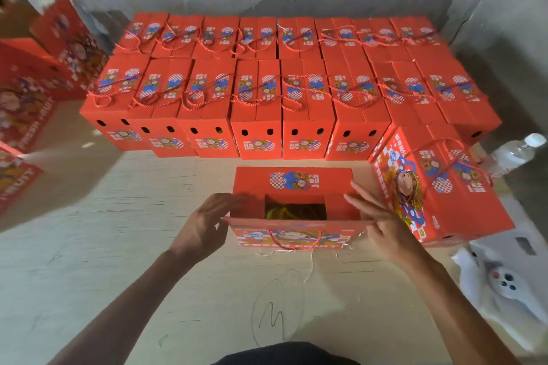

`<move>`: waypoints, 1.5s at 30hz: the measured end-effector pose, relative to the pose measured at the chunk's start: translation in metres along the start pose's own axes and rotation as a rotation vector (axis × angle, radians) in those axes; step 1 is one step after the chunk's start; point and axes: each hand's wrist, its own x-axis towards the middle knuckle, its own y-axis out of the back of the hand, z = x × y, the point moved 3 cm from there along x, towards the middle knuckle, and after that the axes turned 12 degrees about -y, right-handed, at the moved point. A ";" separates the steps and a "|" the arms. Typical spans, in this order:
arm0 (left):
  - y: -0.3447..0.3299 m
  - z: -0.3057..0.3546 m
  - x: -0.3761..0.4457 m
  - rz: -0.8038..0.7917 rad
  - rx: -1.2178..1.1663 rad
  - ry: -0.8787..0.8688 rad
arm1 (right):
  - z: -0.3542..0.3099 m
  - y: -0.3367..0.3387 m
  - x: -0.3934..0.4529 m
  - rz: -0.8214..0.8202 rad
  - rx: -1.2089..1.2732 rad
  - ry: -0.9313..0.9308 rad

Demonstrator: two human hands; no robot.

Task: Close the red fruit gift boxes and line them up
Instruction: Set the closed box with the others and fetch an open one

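Observation:
An open red gift box (pixel 293 181) stands on the floor right in front of me, its far top flap folded over and a gap showing yellow-green fruit (pixel 293 212) inside. My left hand (pixel 204 222) is at the box's left end, fingers straight and touching the side flap. At the right end, my right hand (pixel 382 225) reaches with extended fingers over the right side flap, thumb by the near wall. Behind, two rows of closed red gift boxes (pixel 255 115) with rope handles stand lined up. One more closed box (pixel 439 184) sits tilted at the right.
More red boxes (pixel 26 104) stand at the far left. A clear plastic water bottle (pixel 516 154) lies at the right by the wall. White plastic wrapping with a small device (pixel 504 281) lies at the lower right. Grey walls close in the back and right.

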 end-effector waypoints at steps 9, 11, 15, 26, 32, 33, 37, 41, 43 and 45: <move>-0.008 0.031 0.004 0.190 0.017 0.332 | -0.007 -0.001 -0.012 -0.045 0.004 0.114; -0.014 0.035 0.011 0.321 0.006 0.444 | -0.010 -0.006 -0.009 0.040 0.156 0.019; -0.029 0.027 0.030 0.390 -0.005 0.533 | -0.018 -0.018 0.000 0.334 0.267 -0.230; -0.060 0.029 0.045 -0.054 0.462 -0.090 | -0.045 -0.051 0.029 0.661 -0.404 0.136; -0.064 0.032 0.050 -0.069 0.510 -0.156 | -0.042 -0.057 0.036 0.625 -0.410 0.086; -0.064 0.031 0.050 -0.070 0.513 -0.163 | -0.042 -0.057 0.038 0.626 -0.396 0.090; -0.068 0.030 0.047 -0.036 0.539 -0.185 | -0.041 -0.056 0.037 0.692 -0.353 0.114; -0.069 0.031 0.046 -0.024 0.568 -0.190 | -0.042 -0.057 0.034 0.717 -0.363 0.108; -0.069 0.031 0.046 -0.035 0.568 -0.202 | -0.044 -0.057 0.034 0.730 -0.353 0.108; -0.069 0.032 0.046 -0.034 0.571 -0.225 | -0.044 -0.056 0.033 0.747 -0.330 0.103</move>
